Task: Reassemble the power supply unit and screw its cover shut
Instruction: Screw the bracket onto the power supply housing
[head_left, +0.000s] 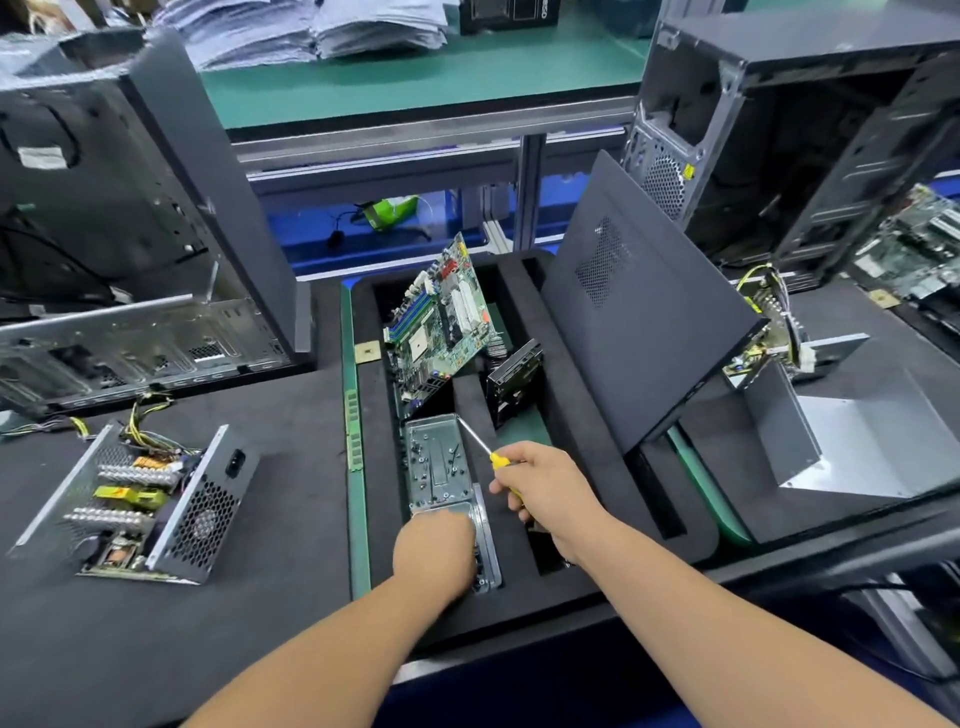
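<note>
The power supply unit (137, 501) lies uncovered on the black mat at the left, its coils, heat sinks and yellow cables showing. My right hand (548, 486) grips a yellow-handled screwdriver (488, 451) whose shaft points up and left over a clear plastic parts tray (434, 457) set in the foam organiser. My left hand (434, 551) reaches down into the near compartment of that tray, with its fingers hidden from me. A grey sheet-metal cover (852, 447) lies at the right.
A green motherboard (441, 322) and a drive (514, 382) stand in slots of the black foam organiser (597, 415). A dark side panel (639, 332) leans at the right. Open computer cases stand at the left (119, 218) and back right (789, 130).
</note>
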